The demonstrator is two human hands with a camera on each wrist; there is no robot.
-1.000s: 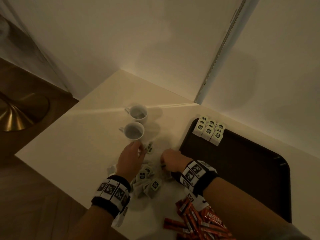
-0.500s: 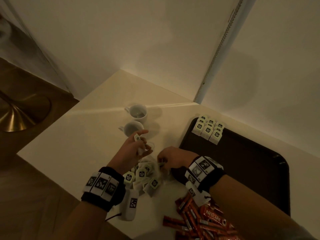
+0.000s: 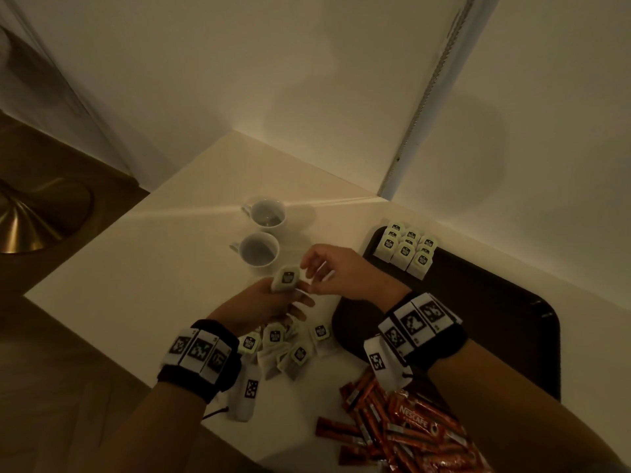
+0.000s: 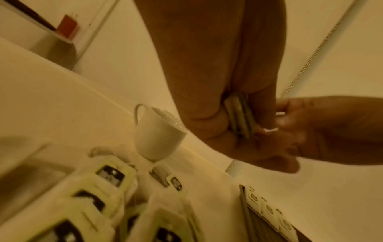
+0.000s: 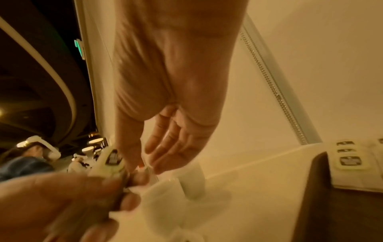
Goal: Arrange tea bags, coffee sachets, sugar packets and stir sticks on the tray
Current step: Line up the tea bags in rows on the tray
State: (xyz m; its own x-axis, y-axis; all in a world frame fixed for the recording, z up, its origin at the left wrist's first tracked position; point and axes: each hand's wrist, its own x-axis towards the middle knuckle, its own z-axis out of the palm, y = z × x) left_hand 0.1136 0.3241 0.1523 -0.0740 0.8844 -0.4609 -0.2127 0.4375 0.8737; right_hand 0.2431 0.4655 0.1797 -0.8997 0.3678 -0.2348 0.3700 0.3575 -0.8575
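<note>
My left hand (image 3: pixel 288 297) is raised over the table and pinches a small stack of tea bags (image 3: pixel 286 278) between thumb and fingers; their edges show in the left wrist view (image 4: pixel 238 117). Just right of it, my right hand (image 3: pixel 312 273) has loosely straight fingers (image 5: pixel 165 145) whose tips touch the stack. Several loose tea bags (image 3: pixel 290 348) lie in a pile under my left wrist. A neat block of tea bags (image 3: pixel 406 249) fills the far left corner of the dark tray (image 3: pixel 478 329). Red coffee sachets (image 3: pixel 399 428) lie heaped at the table's near edge.
Two white cups (image 3: pixel 258 250) (image 3: pixel 268 213) stand on the cream table (image 3: pixel 153 268) just beyond my hands. The wall runs close behind the tray. The table's left and near edges drop to a wooden floor. A brass lamp base (image 3: pixel 30 220) sits far left.
My left hand has lifted off the table by the near cup with tea bags pinched in it. My right hand left the pile and rose to meet it.
</note>
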